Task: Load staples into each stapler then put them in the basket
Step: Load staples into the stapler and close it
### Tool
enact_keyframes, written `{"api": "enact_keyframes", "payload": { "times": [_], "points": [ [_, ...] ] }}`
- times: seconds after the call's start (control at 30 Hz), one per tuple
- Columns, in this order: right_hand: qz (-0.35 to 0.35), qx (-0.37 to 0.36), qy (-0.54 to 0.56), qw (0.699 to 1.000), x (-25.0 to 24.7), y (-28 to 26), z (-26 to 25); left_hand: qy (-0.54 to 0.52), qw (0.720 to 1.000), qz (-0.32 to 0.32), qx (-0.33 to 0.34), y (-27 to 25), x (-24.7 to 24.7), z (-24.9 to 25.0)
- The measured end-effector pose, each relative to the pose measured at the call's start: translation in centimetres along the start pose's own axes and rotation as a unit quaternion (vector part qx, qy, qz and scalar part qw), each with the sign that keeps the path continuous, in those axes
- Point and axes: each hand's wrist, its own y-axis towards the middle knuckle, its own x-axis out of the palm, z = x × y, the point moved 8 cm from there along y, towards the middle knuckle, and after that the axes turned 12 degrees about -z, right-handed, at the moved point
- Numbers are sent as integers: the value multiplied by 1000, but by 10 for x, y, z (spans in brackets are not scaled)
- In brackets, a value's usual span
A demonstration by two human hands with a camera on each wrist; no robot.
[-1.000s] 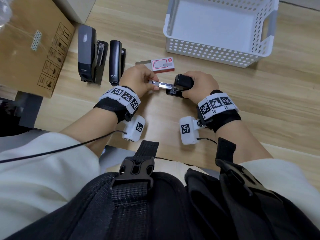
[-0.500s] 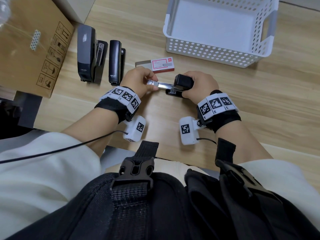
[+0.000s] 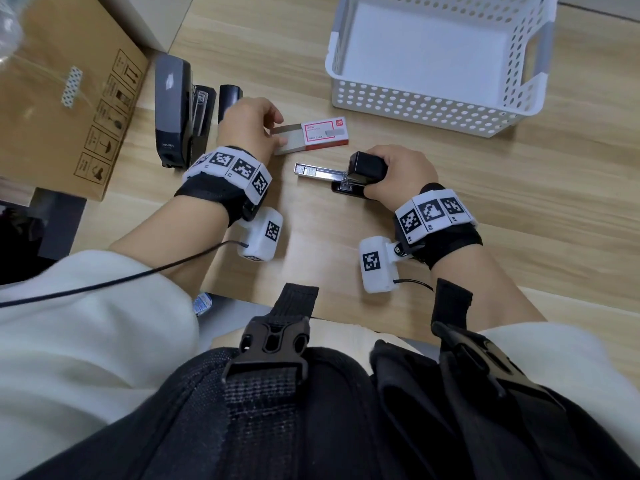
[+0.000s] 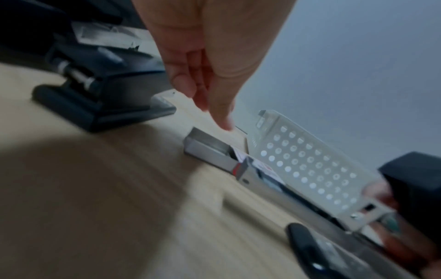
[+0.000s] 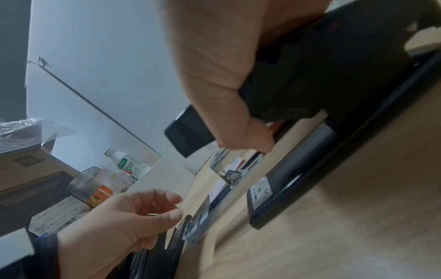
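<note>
Your right hand gripped the small black stapler on the table, its metal staple tray pulled out toward 9 o'clock. Your left hand, fingers loosely open and empty, hovered over the staple box at 11 o'clock. The basket sat at 1 o'clock.

A: The basket?
B: White, dotted with round holes.
A: The staplers?
B: Black: one with a silver rail, two far left.
A: The staple box?
B: White and red, grey tray.
A: The table?
B: Pale wood grain. A brown carton bears black symbols.
</note>
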Motion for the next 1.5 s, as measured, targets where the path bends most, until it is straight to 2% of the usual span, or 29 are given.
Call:
{"api": "enact_keyframes", "payload": {
  "times": [0.13, 0.3, 0.53, 0.8, 0.93, 1.2, 1.4, 1.5],
  "points": [
    [-1, 1, -3, 1000, 0, 0, 0, 113, 992, -48, -30, 13, 2, 11],
    [-6, 1, -2, 1000, 0, 2, 1, 260, 957, -117, -58, 26, 24, 14],
    [-7, -1, -6, 1000, 1, 2, 1, 294, 944, -136, -67, 30, 34, 9],
    [-10, 2, -10, 1000, 0, 2, 1, 276, 948, -155, -36, 24, 33, 15],
    [-8, 2, -9, 1000, 1, 2, 0, 250, 958, -139, -21, 18, 27, 23],
    [-5, 3, -5, 1000, -1, 0, 0, 68, 991, -97, 62, 0, 15, 51],
    [-2, 3, -4, 1000, 0, -1, 0, 20, 978, -173, 111, -11, 38, 57],
    [0, 4, -3, 1000, -1, -1, -1, 27, 977, -181, 109, -14, 44, 52]
  ]
}}
